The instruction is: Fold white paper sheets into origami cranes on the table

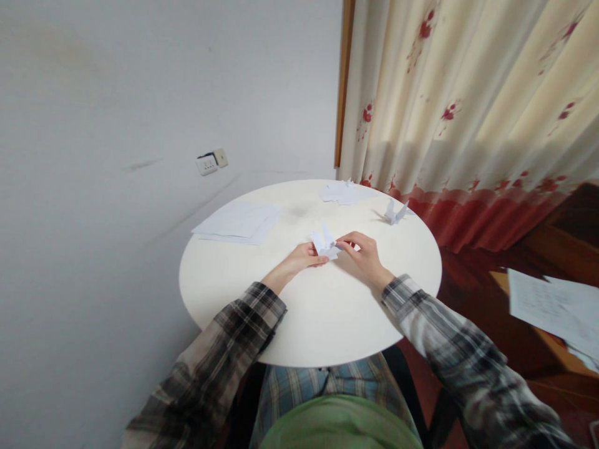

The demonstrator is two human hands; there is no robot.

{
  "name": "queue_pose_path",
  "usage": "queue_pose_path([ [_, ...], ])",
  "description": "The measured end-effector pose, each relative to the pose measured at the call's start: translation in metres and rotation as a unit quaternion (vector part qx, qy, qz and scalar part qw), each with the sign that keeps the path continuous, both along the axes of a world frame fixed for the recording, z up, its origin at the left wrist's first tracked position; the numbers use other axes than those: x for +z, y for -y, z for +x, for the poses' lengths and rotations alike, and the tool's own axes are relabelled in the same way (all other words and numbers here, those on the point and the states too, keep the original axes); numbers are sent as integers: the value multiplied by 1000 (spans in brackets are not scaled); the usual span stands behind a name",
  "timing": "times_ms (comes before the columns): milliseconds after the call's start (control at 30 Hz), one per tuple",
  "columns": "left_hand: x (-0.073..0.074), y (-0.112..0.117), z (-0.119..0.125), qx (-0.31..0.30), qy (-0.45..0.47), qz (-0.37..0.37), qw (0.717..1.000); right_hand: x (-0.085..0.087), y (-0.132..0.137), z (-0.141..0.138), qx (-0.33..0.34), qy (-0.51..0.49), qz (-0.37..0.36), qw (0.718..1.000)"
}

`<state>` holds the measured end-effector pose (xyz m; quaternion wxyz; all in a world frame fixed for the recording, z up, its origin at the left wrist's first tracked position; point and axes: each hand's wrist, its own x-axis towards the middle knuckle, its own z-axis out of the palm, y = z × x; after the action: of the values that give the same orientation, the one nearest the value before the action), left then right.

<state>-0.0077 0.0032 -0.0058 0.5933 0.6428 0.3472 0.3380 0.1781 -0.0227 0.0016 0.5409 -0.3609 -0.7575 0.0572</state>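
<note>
A small folded white paper figure (324, 244) is held above the middle of a round white table (309, 312). My left hand (304, 257) pinches its left side, fingers closed on the paper. My right hand (364, 254) pinches its right end between thumb and fingers. Both arms wear plaid sleeves and rest over the table.
A finished folded paper figure (394, 214) stands at the table's far right. A stack of white sheets (238, 222) lies at the far left, more crumpled paper (344, 192) at the back edge. Loose sheets (556, 308) lie on a wooden surface to the right. A curtain hangs behind.
</note>
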Motion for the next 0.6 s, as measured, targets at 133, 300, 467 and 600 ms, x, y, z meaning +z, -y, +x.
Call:
queue_pose_path([
  [133,-2,-1,-1,6,11,-1,1000,1,1,-1,-5,-5,1,1000],
  [300,-5,-5,-2,38,31,-8,999,3,2,-1,-6,-5,-1,1000],
  [467,-7,-7,-3,60,38,-15,997,2,0,-1,4,-5,3,1000],
  [600,-8,-7,-3,51,37,-12,998,0,-1,0,-6,-7,4,1000],
])
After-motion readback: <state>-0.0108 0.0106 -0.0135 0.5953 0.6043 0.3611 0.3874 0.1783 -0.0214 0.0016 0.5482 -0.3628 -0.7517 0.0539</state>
